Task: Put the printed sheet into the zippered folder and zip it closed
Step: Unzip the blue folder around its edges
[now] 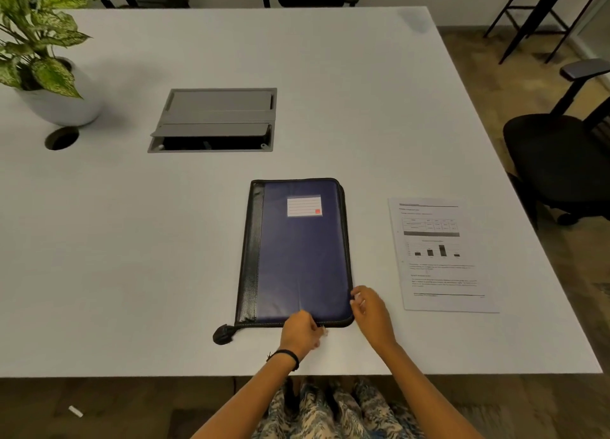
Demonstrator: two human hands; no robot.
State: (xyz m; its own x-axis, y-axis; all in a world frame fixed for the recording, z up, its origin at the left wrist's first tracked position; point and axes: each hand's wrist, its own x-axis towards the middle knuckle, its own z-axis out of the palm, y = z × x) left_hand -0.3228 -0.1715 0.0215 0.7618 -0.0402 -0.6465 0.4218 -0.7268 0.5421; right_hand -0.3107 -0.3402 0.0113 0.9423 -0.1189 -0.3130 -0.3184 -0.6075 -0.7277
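Observation:
A dark blue zippered folder (298, 253) with a black spine and a white label lies closed on the white table (132, 257), in front of me. The printed sheet (440, 255), with a table and a bar chart on it, lies flat to the folder's right, apart from it. My left hand (302, 334) is at the folder's near edge, fingers pinched at the zipper there. My right hand (368, 310) touches the folder's near right corner with its fingertips. A black zipper end (224, 334) sticks out at the near left corner.
A grey cable box (214, 120) with its lid raised sits in the table's middle. A potted plant (43, 62) stands at the far left beside a round cable hole (62, 137). Black office chairs (558, 161) stand to the right and behind the table.

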